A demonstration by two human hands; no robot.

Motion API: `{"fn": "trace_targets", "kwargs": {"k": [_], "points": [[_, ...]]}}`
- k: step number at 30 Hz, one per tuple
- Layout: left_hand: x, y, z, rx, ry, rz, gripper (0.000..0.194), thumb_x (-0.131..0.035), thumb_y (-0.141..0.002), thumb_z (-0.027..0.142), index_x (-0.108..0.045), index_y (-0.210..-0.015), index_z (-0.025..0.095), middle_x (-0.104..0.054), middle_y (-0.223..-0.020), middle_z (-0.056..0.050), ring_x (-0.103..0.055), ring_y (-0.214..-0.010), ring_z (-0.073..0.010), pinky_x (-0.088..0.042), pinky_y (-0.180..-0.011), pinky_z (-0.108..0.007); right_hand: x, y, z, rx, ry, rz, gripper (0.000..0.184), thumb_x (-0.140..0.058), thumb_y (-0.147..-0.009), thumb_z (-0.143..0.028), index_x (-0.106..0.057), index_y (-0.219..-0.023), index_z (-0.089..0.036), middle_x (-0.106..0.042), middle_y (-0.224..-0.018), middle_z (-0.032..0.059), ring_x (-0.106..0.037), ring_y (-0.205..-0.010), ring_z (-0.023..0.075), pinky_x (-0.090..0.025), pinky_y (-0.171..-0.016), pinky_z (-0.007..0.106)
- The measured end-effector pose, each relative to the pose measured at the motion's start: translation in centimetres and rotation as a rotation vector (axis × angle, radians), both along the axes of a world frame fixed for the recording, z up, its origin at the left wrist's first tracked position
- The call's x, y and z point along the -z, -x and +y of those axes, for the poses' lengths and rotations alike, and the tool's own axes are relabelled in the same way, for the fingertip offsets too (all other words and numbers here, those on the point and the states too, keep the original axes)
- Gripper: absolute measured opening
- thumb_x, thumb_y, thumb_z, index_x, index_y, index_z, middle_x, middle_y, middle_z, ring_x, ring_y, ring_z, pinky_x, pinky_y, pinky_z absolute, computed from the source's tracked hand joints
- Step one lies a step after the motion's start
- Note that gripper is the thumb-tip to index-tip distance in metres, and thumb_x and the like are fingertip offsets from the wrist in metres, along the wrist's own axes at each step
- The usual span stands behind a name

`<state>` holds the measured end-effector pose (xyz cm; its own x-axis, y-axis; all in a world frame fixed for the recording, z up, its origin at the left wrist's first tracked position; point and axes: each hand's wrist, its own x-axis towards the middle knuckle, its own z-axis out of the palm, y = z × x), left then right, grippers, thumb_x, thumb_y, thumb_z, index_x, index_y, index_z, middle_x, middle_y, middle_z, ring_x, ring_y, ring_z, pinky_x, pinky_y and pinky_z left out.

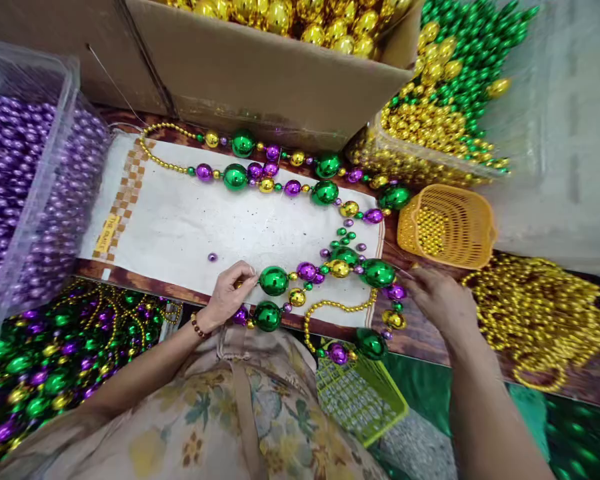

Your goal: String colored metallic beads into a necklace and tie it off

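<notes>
Low over the near edge of a white towel (pixel 180 223), a bead string (pixel 274 281) of green, purple and gold beads stretches between my hands. My left hand (pixel 230 291) is closed in a pinch at its left end, beside a large green bead. At the right end, my right hand (pixel 443 300) pinches the thread past another large green bead (pixel 379 273). Part of the strand, with a run of small gold beads (pixel 343 305), hangs over the table edge toward my lap. Loose small green and purple beads (pixel 349 223) lie beyond it. My right fingertips are partly hidden.
A second bead necklace (pixel 325 193) lies along the towel's far side. Behind it stands a cardboard box (pixel 280 87) of gold beads. A purple-bead bin (pixel 73 87) is at left; a yellow basket (pixel 473 230) and piled gold bead strands (pixel 545 320) are at right.
</notes>
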<state>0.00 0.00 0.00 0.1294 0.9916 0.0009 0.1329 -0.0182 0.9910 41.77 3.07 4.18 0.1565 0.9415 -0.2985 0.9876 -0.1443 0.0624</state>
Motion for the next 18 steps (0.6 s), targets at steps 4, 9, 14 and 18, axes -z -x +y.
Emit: {"fn": "trace_targets", "kwargs": {"k": [4, 9, 14, 18], "points": [[0.0, 0.2, 0.0, 0.012, 0.004, -0.011, 0.017, -0.059, -0.093, 0.025, -0.057, -0.078, 0.017, -0.057, -0.077, -0.001, -0.052, -0.071, -0.012, -0.041, -0.066, -0.024, -1.3, 0.0, -0.5, 0.143, -0.266, 0.233, 0.026, -0.048, -0.088, -0.036, -0.065, -0.1, -0.02, -0.073, -0.095, 0.0151, -0.068, -0.088, 0.0297, -0.048, -0.074, 0.037], [0.0, 0.2, 0.0, 0.003, 0.02, 0.005, 0.018, -0.06, -0.093, 0.026, -0.058, -0.077, 0.017, -0.057, -0.076, -0.001, -0.052, -0.07, -0.0121, -0.041, -0.065, -0.024, -3.1, 1.3, 1.1, 0.038, -0.315, 0.427, 0.028, -0.044, -0.093, -0.039, -0.061, -0.1, -0.018, -0.061, -0.08, 0.0088, -0.057, -0.072, 0.023, -0.045, -0.068, 0.035], [-0.1, 0.0, 0.1, -0.003, -0.01, 0.001, 0.017, -0.06, -0.093, 0.026, -0.059, -0.078, 0.017, -0.058, -0.075, -0.002, -0.053, -0.069, -0.0118, -0.041, -0.063, -0.024, -4.6, 7.0, 5.2, -0.345, -0.18, 0.412, 0.048, -0.036, -0.101, -0.042, -0.066, -0.122, -0.011, -0.061, -0.09, 0.0124, -0.059, -0.078, 0.0229, -0.047, -0.072, 0.034], [0.1, 0.0, 0.1, -0.011, -0.038, 0.003, 0.017, -0.061, -0.093, 0.026, -0.059, -0.079, 0.017, -0.058, -0.075, -0.002, -0.053, -0.069, -0.0115, -0.042, -0.063, -0.023, -4.4, 14.1, 7.9, -0.646, 0.09, 0.36, 0.041, -0.039, -0.104, -0.038, -0.063, -0.132, -0.018, -0.062, -0.103, 0.0119, -0.061, -0.083, 0.0213, -0.043, -0.068, 0.031]]}}
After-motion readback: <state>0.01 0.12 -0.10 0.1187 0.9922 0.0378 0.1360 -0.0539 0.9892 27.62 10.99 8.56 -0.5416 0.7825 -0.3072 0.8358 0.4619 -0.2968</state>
